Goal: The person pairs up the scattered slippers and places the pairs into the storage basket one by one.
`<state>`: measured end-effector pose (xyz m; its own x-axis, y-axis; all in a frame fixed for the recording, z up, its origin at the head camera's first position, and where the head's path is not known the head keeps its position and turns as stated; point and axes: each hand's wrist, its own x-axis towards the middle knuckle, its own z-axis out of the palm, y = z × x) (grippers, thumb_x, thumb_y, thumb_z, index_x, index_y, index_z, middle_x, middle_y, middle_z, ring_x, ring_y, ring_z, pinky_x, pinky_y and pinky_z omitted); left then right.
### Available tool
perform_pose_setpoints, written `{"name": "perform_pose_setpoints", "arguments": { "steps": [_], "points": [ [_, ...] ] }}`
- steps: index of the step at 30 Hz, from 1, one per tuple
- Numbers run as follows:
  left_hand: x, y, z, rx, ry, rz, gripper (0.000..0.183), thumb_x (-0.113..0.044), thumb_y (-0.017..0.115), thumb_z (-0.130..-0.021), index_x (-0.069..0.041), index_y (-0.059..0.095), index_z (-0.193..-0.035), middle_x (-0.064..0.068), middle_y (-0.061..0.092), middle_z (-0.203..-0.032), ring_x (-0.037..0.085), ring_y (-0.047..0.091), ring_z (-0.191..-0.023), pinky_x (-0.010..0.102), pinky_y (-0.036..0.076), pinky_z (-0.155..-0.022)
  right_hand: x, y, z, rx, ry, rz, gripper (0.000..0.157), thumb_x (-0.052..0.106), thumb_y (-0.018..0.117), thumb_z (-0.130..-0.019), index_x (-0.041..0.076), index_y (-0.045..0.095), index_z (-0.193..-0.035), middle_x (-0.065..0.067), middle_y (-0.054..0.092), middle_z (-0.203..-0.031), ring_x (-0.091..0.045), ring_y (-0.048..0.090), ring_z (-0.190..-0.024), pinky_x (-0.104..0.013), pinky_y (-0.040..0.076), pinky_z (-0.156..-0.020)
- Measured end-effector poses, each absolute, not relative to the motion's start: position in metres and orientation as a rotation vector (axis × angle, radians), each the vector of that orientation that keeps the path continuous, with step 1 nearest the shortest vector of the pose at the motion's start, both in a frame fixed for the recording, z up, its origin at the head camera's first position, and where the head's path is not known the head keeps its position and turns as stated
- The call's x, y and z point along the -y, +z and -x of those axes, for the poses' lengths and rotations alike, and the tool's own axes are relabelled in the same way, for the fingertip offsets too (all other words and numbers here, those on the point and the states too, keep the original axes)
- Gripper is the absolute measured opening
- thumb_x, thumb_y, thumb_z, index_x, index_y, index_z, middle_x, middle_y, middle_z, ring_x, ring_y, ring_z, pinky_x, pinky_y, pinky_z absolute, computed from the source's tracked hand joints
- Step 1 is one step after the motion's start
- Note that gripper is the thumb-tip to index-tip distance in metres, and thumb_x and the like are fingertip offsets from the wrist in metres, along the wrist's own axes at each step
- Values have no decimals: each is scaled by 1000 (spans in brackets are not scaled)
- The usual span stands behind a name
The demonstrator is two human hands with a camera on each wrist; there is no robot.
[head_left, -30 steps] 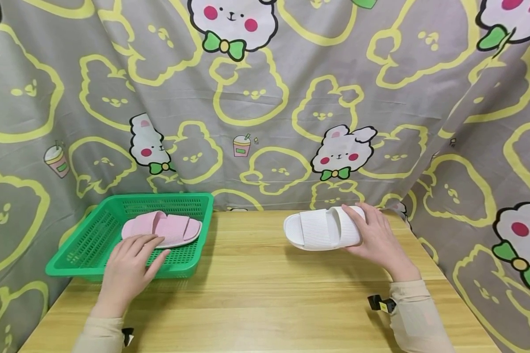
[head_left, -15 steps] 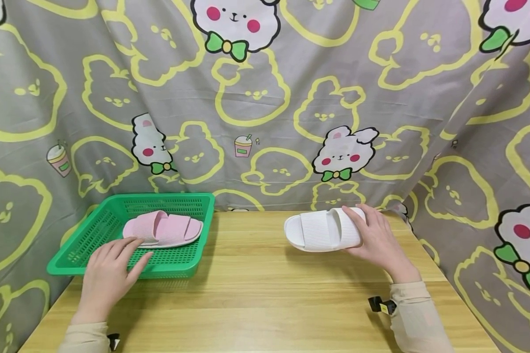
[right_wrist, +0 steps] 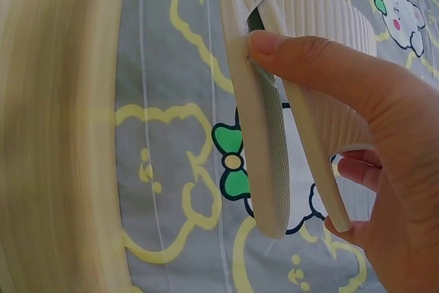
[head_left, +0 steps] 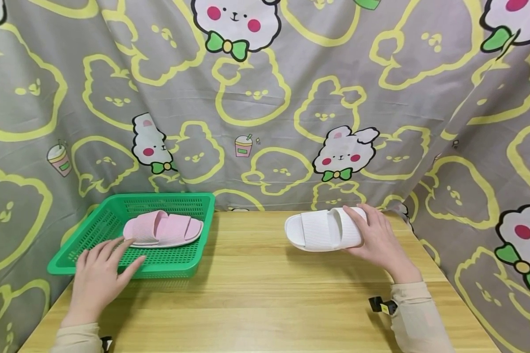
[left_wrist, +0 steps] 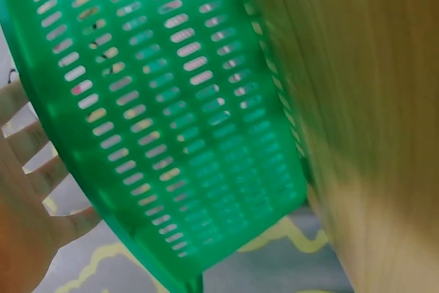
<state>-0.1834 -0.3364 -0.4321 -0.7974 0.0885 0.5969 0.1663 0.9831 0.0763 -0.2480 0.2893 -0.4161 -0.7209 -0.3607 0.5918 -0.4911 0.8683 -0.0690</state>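
Observation:
In the head view a pair of white slide slippers (head_left: 316, 230) is raised over the right side of the table, one slotted into the other. My right hand (head_left: 377, 240) grips their right end. The right wrist view shows the thumb across the white slippers (right_wrist: 255, 142), with fingers behind. At the left, my left hand (head_left: 99, 274), fingers spread, hovers over the near left rim of a green plastic basket (head_left: 190, 268). Inside it lies a pair of pink slippers (head_left: 173, 230), just beyond the fingertips. From the left wrist, the basket's perforated side (left_wrist: 164, 114) fills much of the view.
The wooden table (head_left: 256, 294) carries the basket at its left end. A grey curtain (head_left: 265, 117) printed with yellow outlines and white cartoon rabbits hangs right behind the table and along both sides.
My left hand has drawn left and back toward me, away from the pink slippers in the basket. The right hand and the white slippers have hardly moved.

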Motion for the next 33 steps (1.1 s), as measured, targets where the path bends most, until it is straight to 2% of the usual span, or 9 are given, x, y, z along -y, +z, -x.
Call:
{"name": "perform_pose_setpoints", "arguments": {
  "steps": [7, 10, 16, 26, 33],
  "points": [
    [351, -437, 182, 2675, -244, 41, 66, -54, 58, -92, -25, 40, -149, 21, 43, -145, 45, 31, -134, 79, 7, -105, -289, -416, 248, 2441, 300, -614, 111, 31, 96, -47, 21, 43, -143, -25, 39, -138, -42, 37, -124, -62, 34, -98],
    [355, -439, 182, 2718, -270, 5, 67, -55, 54, -94, -28, 33, -152, 21, 36, -151, 47, 23, -140, 81, -1, -105, -289, -416, 248, 2444, 300, -614, 110, 32, 96, -47, 21, 43, -143, -24, 39, -138, -42, 37, -124, -62, 34, -99],
    [364, -437, 180, 2786, -286, -48, 70, -60, 47, -95, -30, 26, -155, 22, 28, -157, 49, 9, -146, 82, -9, -102, -289, -417, 248, 2439, 303, -618, 110, 33, 96, -47, 20, 43, -143, -25, 39, -137, -42, 37, -124, -62, 34, -99],
    [380, -439, 176, 2888, -326, -120, 73, -62, 40, -96, -31, 14, -157, 28, 14, -159, 63, -7, -139, 83, -12, -98, -288, -417, 250, 2437, 305, -636, 111, 32, 96, -48, 20, 42, -144, -25, 39, -139, -43, 37, -125, -63, 32, -102],
    [384, -439, 175, 2916, -334, -113, 73, -62, 39, -97, -30, 13, -157, 30, 10, -159, 63, -10, -138, 82, -13, -99, -287, -417, 249, 2442, 304, -640, 110, 32, 96, -48, 20, 42, -144, -24, 39, -139, -42, 37, -125, -63, 32, -102]
  ]
}}
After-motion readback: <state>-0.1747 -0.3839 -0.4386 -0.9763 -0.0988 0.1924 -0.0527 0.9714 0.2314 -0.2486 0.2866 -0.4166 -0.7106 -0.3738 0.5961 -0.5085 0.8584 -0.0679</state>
